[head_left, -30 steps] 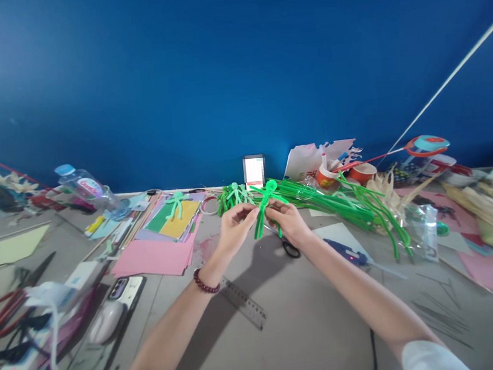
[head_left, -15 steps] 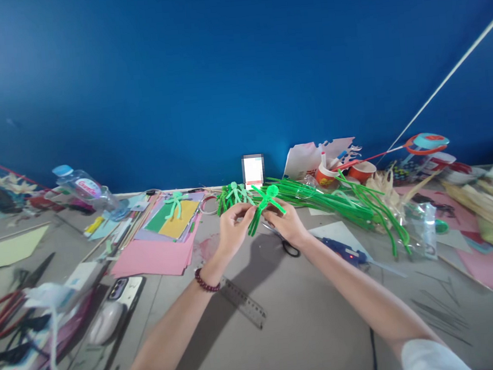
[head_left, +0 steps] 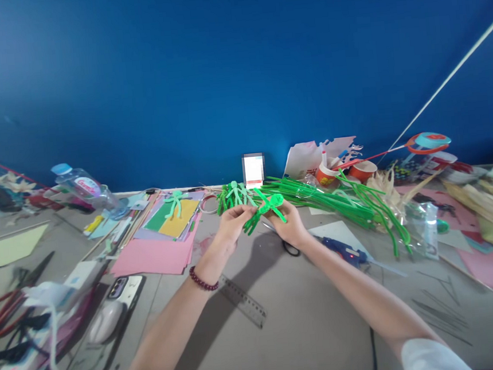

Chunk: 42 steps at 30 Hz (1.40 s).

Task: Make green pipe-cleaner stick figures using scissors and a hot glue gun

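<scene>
A bright green pipe-cleaner figure (head_left: pixel 269 205), with a round coiled head and thin limbs, is held above the table between my two hands. My left hand (head_left: pixel 236 221) pinches it from the left, near the legs. On the other side, the fingers of my right hand (head_left: pixel 287 221) are closed on it below the head. Behind my hands a pale green pipe-cleaner figure (head_left: pixel 235 191) rests by darker green ones. Another pale green figure (head_left: pixel 174 204) lies on coloured sheets to the left. Scissors (head_left: pixel 292 249) lie partly hidden beneath my right hand.
Long green pipe cleaners (head_left: pixel 338 203) spread to the right, near a blue glue gun (head_left: pixel 342 250). A ruler (head_left: pixel 243 301) lies between my forearms. Pink paper (head_left: pixel 155 257), a phone (head_left: pixel 126 290), a mouse (head_left: pixel 107 322) and a bottle (head_left: pixel 83 185) are on the left. A blue wall (head_left: pixel 237 76) rises behind.
The green figure has tilted in my hands, its head dropping slightly to the right and its legs swinging left. My left wrist has turned a little.
</scene>
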Motion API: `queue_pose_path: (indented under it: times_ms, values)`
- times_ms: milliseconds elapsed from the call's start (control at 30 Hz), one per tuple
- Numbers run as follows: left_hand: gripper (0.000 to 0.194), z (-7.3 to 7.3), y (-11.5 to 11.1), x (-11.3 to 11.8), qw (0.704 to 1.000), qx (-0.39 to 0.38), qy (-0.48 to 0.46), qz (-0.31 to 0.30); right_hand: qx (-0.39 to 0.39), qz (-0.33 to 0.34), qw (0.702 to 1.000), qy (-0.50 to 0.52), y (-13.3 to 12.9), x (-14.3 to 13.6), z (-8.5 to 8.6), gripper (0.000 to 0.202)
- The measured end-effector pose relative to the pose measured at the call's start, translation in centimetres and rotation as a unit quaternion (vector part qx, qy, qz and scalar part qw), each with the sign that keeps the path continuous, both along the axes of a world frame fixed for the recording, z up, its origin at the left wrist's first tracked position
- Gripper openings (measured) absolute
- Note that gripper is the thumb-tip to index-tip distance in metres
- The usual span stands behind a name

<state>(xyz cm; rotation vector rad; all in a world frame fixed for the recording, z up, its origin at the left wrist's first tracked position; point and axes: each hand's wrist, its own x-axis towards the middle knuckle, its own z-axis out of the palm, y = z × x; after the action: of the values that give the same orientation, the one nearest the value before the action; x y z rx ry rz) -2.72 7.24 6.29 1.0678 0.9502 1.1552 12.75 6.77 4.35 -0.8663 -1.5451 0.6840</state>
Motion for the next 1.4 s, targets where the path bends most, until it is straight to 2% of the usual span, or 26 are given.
queue_pose_path:
  times_ms: [200, 333, 433, 500, 567, 667, 767, 833, 967, 1133, 1400]
  values:
    - [0.023, 0.2, 0.0, -0.1, 0.993, -0.064, -0.051, -0.086, 0.111, -0.019, 0.988, -0.107, -0.2, 0.7, 0.4, 0.011]
    - [0.021, 0.3, 0.0, -0.2, 0.989, -0.075, -0.075, -0.103, 0.138, -0.018, 0.981, -0.135, -0.3, 0.8, 0.6, 0.016]
    - [0.019, 0.5, -0.1, 0.0, 0.996, -0.020, -0.058, -0.071, 0.132, -0.009, 0.985, -0.107, -0.2, 0.6, 0.8, 0.013]
    - [0.017, 0.6, -0.4, 0.1, 0.998, 0.056, -0.020, -0.023, 0.127, 0.003, 0.988, -0.085, -0.2, 0.6, 0.9, 0.012]
    - [0.014, 0.8, -0.6, 0.2, 0.988, 0.148, 0.041, 0.022, 0.118, 0.015, 0.991, -0.068, -0.2, 0.5, 0.9, 0.012]
    - [0.011, 1.2, -0.8, -0.1, 0.946, 0.286, 0.142, 0.051, 0.091, 0.023, 0.995, -0.033, -0.1, 0.5, 0.5, 0.010]
    - [0.009, 1.4, -0.6, -0.5, 0.892, 0.395, 0.215, 0.041, 0.064, 0.029, 0.998, -0.005, 0.2, 0.5, -0.1, 0.011]
    - [0.011, 1.4, -0.4, -0.8, 0.861, 0.442, 0.250, 0.030, 0.051, 0.027, 0.998, 0.005, 0.4, 0.5, -0.5, 0.010]
    - [0.012, 0.9, 0.0, -1.0, 0.817, 0.492, 0.295, 0.062, 0.028, 0.020, 0.999, 0.006, 0.5, 0.5, -0.8, 0.008]
    - [0.011, 0.0, 0.0, -1.1, 0.744, 0.552, 0.359, 0.115, 0.026, 0.008, 1.000, 0.000, 0.3, 0.3, -0.7, 0.006]
    - [0.013, -0.5, -0.2, -1.1, 0.665, 0.603, 0.417, 0.142, 0.038, 0.006, 0.999, 0.005, 0.0, -0.1, -0.4, 0.006]
